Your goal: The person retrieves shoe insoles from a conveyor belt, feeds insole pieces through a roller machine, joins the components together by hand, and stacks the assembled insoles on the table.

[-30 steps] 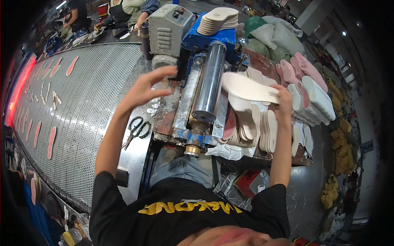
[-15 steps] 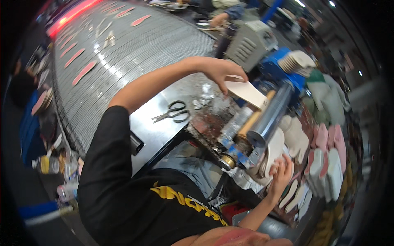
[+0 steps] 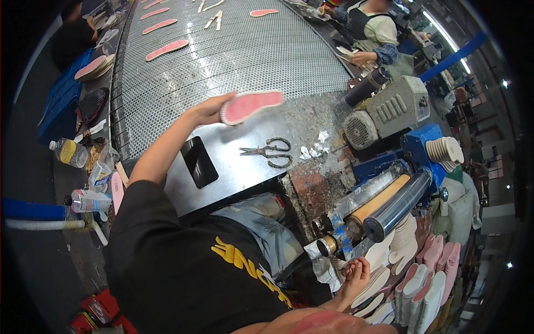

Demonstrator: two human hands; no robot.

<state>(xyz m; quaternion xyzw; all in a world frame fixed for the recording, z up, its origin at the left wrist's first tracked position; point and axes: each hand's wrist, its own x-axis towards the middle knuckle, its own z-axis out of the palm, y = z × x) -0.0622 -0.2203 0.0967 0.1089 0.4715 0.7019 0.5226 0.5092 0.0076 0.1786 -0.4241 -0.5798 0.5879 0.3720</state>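
My left hand [image 3: 213, 109] grips one end of a pink insole with a pale edge [image 3: 253, 107]. It holds the insole pink side up, where the metal mesh conveyor [image 3: 233, 67] meets a steel plate [image 3: 233, 183]. At the lower right, my right hand [image 3: 355, 279] has its fingers curled in beside a pile of cream insoles [image 3: 375, 281]; what they hold, if anything, is hidden. Just beyond that hand is a roller machine with a dark shiny roller [image 3: 397, 206] and a tan roller [image 3: 378, 200]. Black-handled scissors [image 3: 270, 151] and a phone [image 3: 199, 162] lie on the steel plate.
More pink insoles [image 3: 167, 50] lie on the conveyor. A grey motor [image 3: 384, 114] stands at the right, with stacked pink and white insoles [image 3: 423, 284] below. Bottles [image 3: 89, 201] are at the left. A co-worker [image 3: 375, 33] sits across the conveyor, another person [image 3: 72, 36] at far left.
My left hand has swung left from the rollers to the conveyor's near edge with an insole, whose pink side now faces up. The right hand stays near the pile, its fingers more curled.
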